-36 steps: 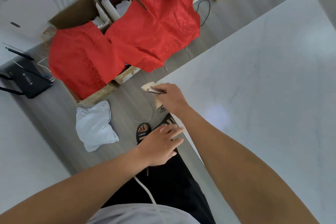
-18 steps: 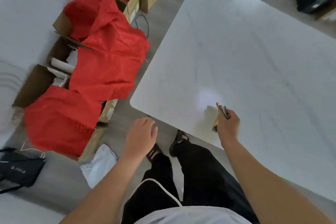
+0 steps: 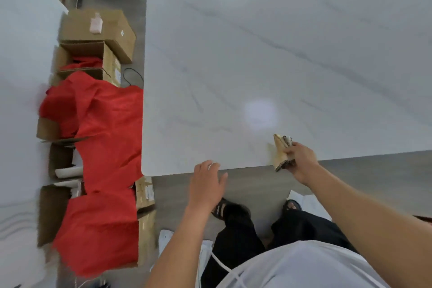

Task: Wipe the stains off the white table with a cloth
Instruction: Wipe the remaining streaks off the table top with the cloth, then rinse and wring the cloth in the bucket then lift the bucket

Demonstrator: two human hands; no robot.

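Observation:
The white marble-veined table (image 3: 268, 54) fills the upper right of the head view. My right hand (image 3: 301, 159) grips a folded tan cloth (image 3: 280, 152) with a dark patterned edge, held over the table's near edge. My left hand (image 3: 205, 182) hovers with fingers spread and relaxed, its fingertips at the near edge close to the table's left corner, holding nothing. A bright round light reflection (image 3: 260, 116) lies on the tabletop beyond the cloth. No stain is plainly visible.
Open cardboard boxes (image 3: 95, 30) line the floor to the left of the table, draped with red fabric (image 3: 105, 135). A black cable (image 3: 132, 75) lies on the floor beside them. My feet in black sandals (image 3: 224, 209) stand on the grey floor below the table edge.
The view has swung round so the table now lies square ahead. My right hand has carried the cloth from the table's corner to its near edge, and my left hand has risen to that edge.

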